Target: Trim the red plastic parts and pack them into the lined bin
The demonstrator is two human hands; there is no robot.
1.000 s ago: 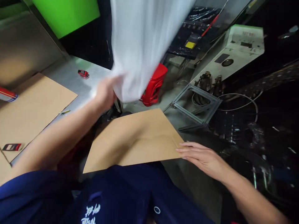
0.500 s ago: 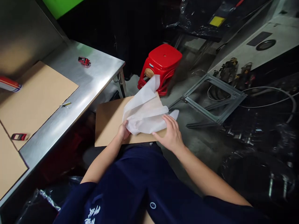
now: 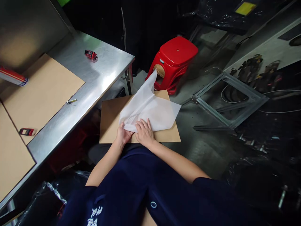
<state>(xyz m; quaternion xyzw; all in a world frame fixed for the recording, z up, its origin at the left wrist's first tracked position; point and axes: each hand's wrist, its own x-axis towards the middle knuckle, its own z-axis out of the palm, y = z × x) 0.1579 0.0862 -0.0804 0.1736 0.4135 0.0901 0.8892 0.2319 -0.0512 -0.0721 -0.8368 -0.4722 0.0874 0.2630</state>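
A brown cardboard sheet (image 3: 110,119) rests across my lap. On it lies a thin white sheet of paper or fabric (image 3: 150,110), one corner sticking up toward the red stool. My left hand (image 3: 122,135) pinches the near edge of the white sheet. Beside it, my right hand (image 3: 144,131) lies flat with fingers stretched out, pressing the same edge onto the cardboard. The two hands touch each other.
A steel table (image 3: 94,81) stands at the left with cardboard sheets (image 3: 39,91), a small red tool (image 3: 91,55), another red tool (image 3: 26,131), a red-and-white can (image 3: 13,77) and a small pen-like object (image 3: 70,101). A red plastic stool (image 3: 175,59), a metal frame (image 3: 225,103) and cables sit on the floor ahead.
The white sheet came down from in front of the camera onto the cardboard. My right hand slid left along the sheet's edge to meet my left hand. The sheet lies flatter now.
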